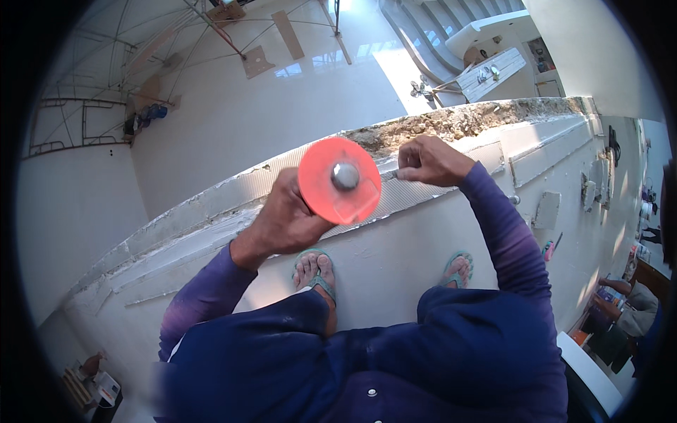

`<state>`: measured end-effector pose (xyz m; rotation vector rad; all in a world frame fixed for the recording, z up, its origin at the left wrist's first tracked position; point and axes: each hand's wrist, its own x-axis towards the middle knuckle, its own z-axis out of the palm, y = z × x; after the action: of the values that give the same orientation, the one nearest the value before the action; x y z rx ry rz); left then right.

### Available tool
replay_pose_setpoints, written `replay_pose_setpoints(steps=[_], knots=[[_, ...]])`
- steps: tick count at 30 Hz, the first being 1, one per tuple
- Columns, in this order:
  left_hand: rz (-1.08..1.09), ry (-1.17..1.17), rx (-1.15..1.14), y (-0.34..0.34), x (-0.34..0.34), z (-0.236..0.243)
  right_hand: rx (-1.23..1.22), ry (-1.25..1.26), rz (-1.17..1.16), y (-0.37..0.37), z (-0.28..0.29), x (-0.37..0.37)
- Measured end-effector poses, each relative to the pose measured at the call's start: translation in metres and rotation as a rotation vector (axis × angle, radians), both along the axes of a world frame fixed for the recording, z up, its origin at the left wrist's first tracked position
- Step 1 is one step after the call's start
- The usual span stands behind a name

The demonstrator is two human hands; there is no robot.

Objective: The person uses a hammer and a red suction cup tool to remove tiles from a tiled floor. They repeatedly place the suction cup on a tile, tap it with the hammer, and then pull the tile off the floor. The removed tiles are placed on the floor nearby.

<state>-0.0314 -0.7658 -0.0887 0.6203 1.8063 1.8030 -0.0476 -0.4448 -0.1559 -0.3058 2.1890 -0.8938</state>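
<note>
My left hand is closed beneath a round orange-red disc with a domed metal knob at its centre. It looks like a chisel with a hand guard, seen end-on, its shaft hidden. My right hand is curled, thumb and fingers pressed together, just right of the disc over the ledge; a small dark bit shows at its fingertips, too small to name. Below both hands runs a long curved ledge with fine parallel ridges on its surface. Rough broken masonry lies along its far side.
My sandalled feet stand on the pale floor this side of the ledge. Beyond it the level drops to a lower floor with scaffolding and a plank table. Loose flat slabs lie to the right; another person is at far right.
</note>
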Motion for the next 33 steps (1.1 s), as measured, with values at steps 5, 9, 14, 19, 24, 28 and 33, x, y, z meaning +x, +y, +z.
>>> replay_pose_setpoints(steps=[5, 9, 14, 19, 24, 28, 33], knots=[[-0.033, 0.0, -0.007, 0.044, -0.08, -0.005, 0.257, 0.101, -0.309, 0.072, 0.018, 0.128], [-0.202, -0.056, 0.1, 0.107, -0.111, -0.035, 0.775, 0.299, -0.887, 0.151, -0.016, 0.251], [-0.373, -0.19, -0.072, 0.158, -0.123, -0.073, 0.941, 0.584, -0.747, 0.144, -0.035, 0.303], [-0.376, -0.221, -0.186, 0.192, -0.125, -0.111, 0.988, 0.565, -0.88, 0.155, -0.042, 0.309], [-0.446, -0.23, -0.238, 0.191, -0.116, -0.124, 0.977, 0.478, -0.861, 0.139, -0.053, 0.315], [-0.389, -0.206, -0.308, 0.191, -0.113, -0.131, 0.919, 0.43, -0.892, 0.144, -0.053, 0.319], [-0.376, -0.184, -0.328, 0.181, -0.121, -0.138, 0.901, 0.456, -1.003, 0.16, -0.043, 0.328]])
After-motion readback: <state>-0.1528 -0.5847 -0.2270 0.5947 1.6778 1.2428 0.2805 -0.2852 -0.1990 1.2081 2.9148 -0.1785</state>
